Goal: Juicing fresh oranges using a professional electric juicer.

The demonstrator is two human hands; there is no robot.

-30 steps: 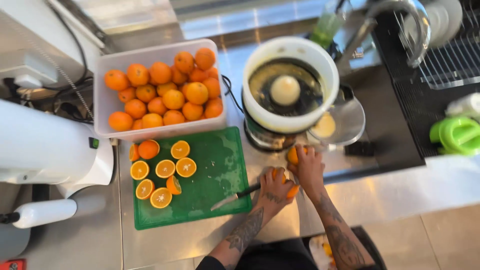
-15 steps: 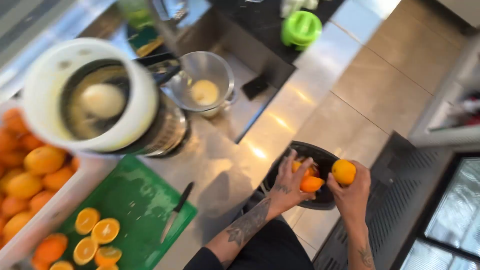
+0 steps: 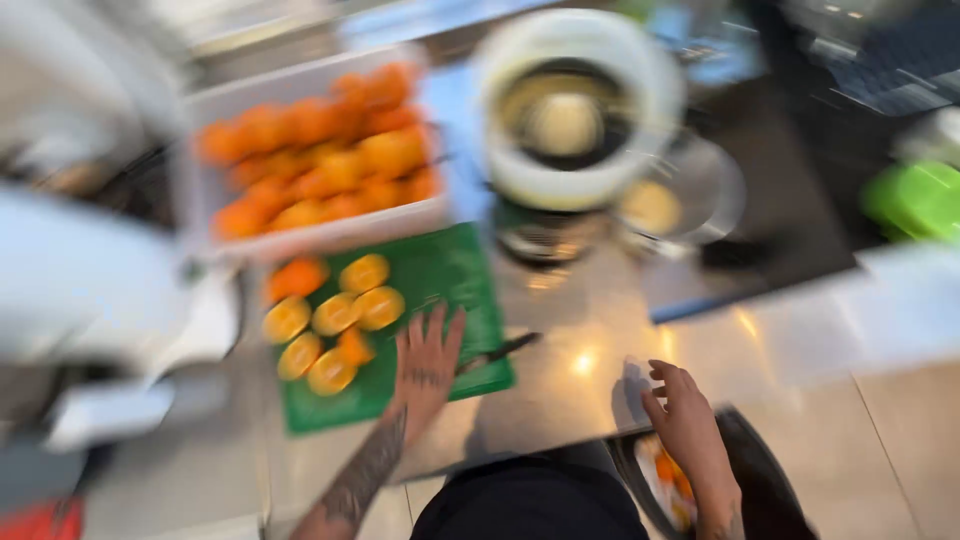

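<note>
While motion blur is smearing the whole scene, a person is standing at the near edge of a steel counter with both bare hands out over the work. Nearest the camera, the right hand is hovering open beyond the counter's near right edge, fingers loosely curled and spread, gripping nothing; it is hanging just above a dark round bin in which orange peel scraps are showing. Slightly farther in, the left hand, on a tattooed forearm, is lying flat and palm down with fingers splayed on the near right part of a green cutting board, closing on nothing. A dark-handled knife is lying just beside that hand, across the board's near right corner; whether the hand is touching it cannot be told through the blur. On the board's left half, orange halves are sitting cut side up in a loose cluster, close to the left hand's fingertips but apart from them. Beyond the board's far edge, a white tub is holding a heap of whole oranges. To the right of the tub, toward the counter's far edge, a round white citrus juicer is standing with a pale cone at its centre, and a metal bowl is sitting just beside it. At the far right, a bright green object is lying, too blurred to identify.
</note>
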